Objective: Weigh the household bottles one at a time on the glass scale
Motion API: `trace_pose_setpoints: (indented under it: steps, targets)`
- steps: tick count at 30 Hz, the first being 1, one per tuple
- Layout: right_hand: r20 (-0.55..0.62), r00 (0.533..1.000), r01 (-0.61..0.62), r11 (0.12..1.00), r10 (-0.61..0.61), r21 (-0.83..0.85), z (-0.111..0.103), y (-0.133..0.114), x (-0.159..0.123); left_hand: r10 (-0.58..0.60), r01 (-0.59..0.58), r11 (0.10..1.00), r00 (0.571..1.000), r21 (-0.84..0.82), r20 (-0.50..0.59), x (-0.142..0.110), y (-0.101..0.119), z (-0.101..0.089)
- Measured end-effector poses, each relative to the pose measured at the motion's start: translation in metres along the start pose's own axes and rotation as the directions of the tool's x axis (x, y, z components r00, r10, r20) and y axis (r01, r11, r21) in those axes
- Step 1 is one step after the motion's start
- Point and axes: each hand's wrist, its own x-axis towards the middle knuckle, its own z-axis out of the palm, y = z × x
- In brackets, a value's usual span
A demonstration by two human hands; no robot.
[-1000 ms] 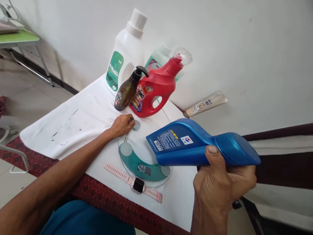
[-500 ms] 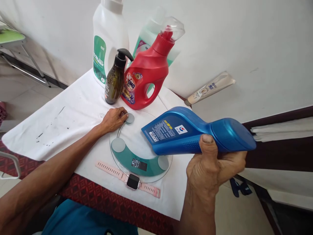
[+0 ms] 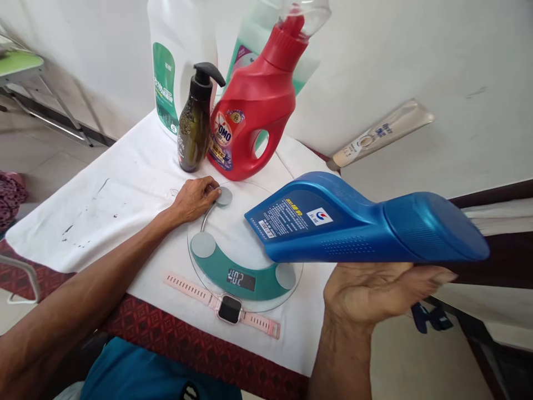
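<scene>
Under the blue bottle (image 3: 358,233), bearing it on the right hand (image 3: 375,294), thumb straight; being unable to tell finger closure. Tilting it over the scale (image 3: 225,269), seemingly leaving the display (image 3: 242,280) visible. Curling the left hand (image 3: 195,200) at the scale's rim, perhaps for steadying, not clearly gripping. Noting a watch (image 3: 229,309) in front; finding pump bottle (image 3: 195,130), red jug (image 3: 254,111) and white jug (image 3: 183,55) crowding the rear.

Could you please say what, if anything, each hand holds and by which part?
The left hand touches the glass scale at its rim, grip unclear; the right hand is open beside the blue bottle, apparently not gripping.
</scene>
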Motion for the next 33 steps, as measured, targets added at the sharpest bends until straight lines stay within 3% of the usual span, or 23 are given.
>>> trace_pose_setpoints:
  steps: [6, 8, 13, 33]
  targets:
    - [-0.274, 0.959, -0.118, 0.977, 0.066, -0.179, -0.017, 0.041, -0.004, 0.006, -0.006, 0.999, 1.000, -0.033, -0.014, 0.000, -0.002, 0.001]
    - [-0.296, 0.954, -0.122, 0.958, 0.041, -0.259, -0.023, 0.047, -0.006, 0.009, -0.009, 0.999, 1.000, -0.037, -0.015, 0.000, -0.002, 0.001]
    - [-0.190, 0.982, -0.059, 0.921, -0.016, -0.385, -0.031, 0.050, -0.013, 0.007, -0.007, 0.999, 1.000, -0.051, -0.008, 0.000, -0.001, 0.001]
    - [-0.073, 0.997, -0.009, 0.898, -0.025, -0.440, -0.036, 0.052, -0.019, -0.001, 0.002, 1.000, 1.000, 0.009, -0.004, 0.000, 0.000, 0.001]
